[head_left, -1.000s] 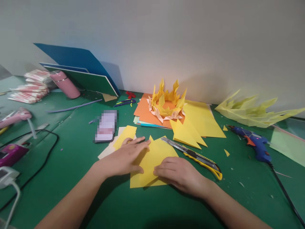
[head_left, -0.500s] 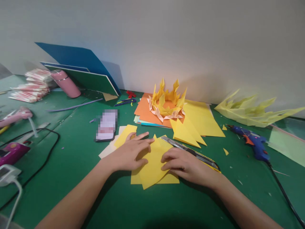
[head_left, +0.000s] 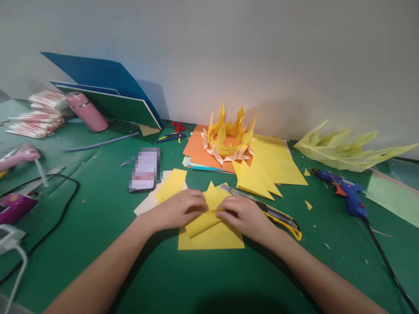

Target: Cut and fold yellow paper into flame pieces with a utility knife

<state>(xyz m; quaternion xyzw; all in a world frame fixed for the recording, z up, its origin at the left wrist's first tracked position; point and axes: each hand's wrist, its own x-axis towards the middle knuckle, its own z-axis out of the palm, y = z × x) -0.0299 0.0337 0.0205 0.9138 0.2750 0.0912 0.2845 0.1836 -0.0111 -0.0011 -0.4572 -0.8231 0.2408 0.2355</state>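
Note:
A sheet of yellow paper (head_left: 203, 223) is bent over on itself, its near edge raised and curled away from me. My left hand (head_left: 183, 208) is closed on the left part of this sheet, fingertips hidden behind the curl. On the right part, my right hand (head_left: 242, 214) pinches the curled edge. Beneath lies another flat yellow sheet (head_left: 216, 241) on the green table. A utility knife (head_left: 258, 204) with its blade showing lies just beyond my right hand, beside yellow-handled scissors (head_left: 290, 229), which are partly covered.
A folded yellow paper crown (head_left: 231, 139) sits on stacked coloured paper (head_left: 194, 146). A blue glue gun (head_left: 352, 196) and a pale yellow folded piece (head_left: 343, 152) lie right. To the left are a phone (head_left: 145, 170), a pink bottle (head_left: 88, 113) and a black cable (head_left: 73, 194).
Both hands have closed on the yellow sheet, and its near edge has been lifted and curled away from me. Earlier it lay flat under spread fingers. The view has shifted slightly.

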